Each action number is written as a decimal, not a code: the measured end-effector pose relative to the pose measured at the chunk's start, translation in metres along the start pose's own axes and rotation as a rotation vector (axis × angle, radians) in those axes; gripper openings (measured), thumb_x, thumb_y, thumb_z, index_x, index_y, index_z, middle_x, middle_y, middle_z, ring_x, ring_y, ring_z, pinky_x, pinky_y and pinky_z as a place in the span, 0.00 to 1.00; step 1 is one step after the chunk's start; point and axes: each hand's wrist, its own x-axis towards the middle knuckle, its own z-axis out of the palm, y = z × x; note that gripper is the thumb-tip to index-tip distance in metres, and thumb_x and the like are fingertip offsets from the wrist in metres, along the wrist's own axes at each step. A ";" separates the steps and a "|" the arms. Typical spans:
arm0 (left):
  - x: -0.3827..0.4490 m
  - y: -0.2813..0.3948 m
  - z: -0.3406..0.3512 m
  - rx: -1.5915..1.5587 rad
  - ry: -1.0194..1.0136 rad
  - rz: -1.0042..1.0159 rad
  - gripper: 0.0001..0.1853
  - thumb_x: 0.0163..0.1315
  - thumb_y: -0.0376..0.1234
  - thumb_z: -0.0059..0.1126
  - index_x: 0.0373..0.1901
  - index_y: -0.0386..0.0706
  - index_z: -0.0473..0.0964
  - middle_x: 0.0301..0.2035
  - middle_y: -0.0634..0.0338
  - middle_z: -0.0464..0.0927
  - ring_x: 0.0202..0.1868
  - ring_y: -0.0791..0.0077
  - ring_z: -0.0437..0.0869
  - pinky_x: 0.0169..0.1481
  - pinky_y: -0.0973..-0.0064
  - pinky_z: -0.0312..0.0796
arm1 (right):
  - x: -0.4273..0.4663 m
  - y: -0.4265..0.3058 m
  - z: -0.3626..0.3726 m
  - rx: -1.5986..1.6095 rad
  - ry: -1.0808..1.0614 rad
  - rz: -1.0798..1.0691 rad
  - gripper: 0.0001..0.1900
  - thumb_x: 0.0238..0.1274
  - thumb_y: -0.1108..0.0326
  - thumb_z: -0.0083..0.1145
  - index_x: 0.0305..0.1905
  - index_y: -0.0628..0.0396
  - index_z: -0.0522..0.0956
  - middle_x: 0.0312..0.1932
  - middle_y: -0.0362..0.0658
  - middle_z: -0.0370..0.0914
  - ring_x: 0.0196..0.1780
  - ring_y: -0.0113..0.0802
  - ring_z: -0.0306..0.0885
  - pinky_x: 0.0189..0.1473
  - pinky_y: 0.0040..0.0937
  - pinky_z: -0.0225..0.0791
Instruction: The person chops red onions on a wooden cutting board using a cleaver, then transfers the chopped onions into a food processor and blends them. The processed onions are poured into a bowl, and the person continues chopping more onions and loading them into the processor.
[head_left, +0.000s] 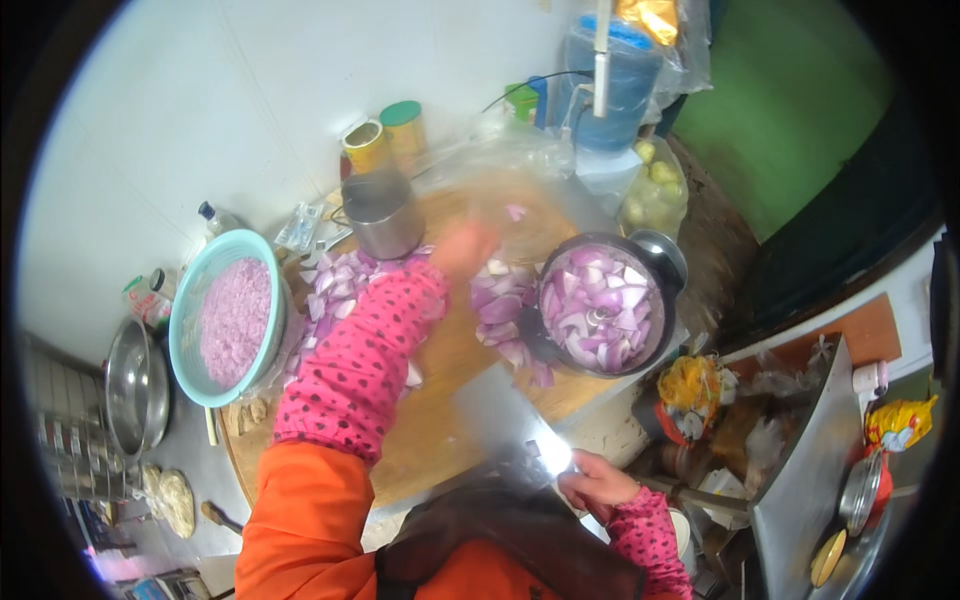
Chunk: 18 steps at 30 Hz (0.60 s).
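My right hand (600, 480) grips the handle of a broad-bladed cleaver (499, 409), its blade lying low over the near right part of the round wooden board (420, 457). My left hand (466, 251) is stretched over the board between two heaps of cut red onion and is blurred. Whether its fingers hold anything is unclear; a hazy, see-through round shape (525, 217) lies just beyond it. One heap of onion pieces (337, 289) is partly behind my left sleeve. The other onion heap (499, 300) touches a dark-rimmed pot (664, 330) filled with onion chunks (600, 300).
A turquoise basket (180, 330) of finely chopped onion (236, 322) stands at the left. A steel motor-like cylinder (384, 225) sits at the board's back. Behind are tins (405, 135) and a blue bucket (611, 90). A steel bowl (135, 390) leans far left, a metal-sided shelf (802, 442) right.
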 end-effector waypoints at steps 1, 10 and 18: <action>-0.009 -0.010 0.015 0.004 -0.022 0.015 0.14 0.69 0.38 0.52 0.48 0.40 0.78 0.43 0.44 0.79 0.46 0.47 0.78 0.55 0.60 0.70 | 0.010 0.006 -0.005 -0.053 -0.041 0.017 0.03 0.70 0.72 0.48 0.39 0.58 0.69 0.22 0.37 0.69 0.21 0.23 0.67 0.24 0.22 0.62; -0.042 0.038 0.085 0.134 -0.010 -0.199 0.29 0.59 0.54 0.59 0.63 0.61 0.73 0.67 0.52 0.64 0.72 0.44 0.56 0.71 0.36 0.51 | 0.035 0.066 -0.025 0.280 0.200 0.185 0.07 0.73 0.66 0.49 0.37 0.55 0.69 0.23 0.38 0.69 0.18 0.27 0.67 0.20 0.26 0.64; -0.035 0.032 0.094 0.190 0.025 -0.203 0.27 0.55 0.57 0.61 0.56 0.61 0.77 0.61 0.60 0.70 0.69 0.49 0.59 0.66 0.31 0.51 | 0.141 0.049 -0.013 0.351 0.359 -0.086 0.12 0.75 0.63 0.48 0.33 0.54 0.69 0.17 0.40 0.68 0.16 0.29 0.68 0.18 0.28 0.65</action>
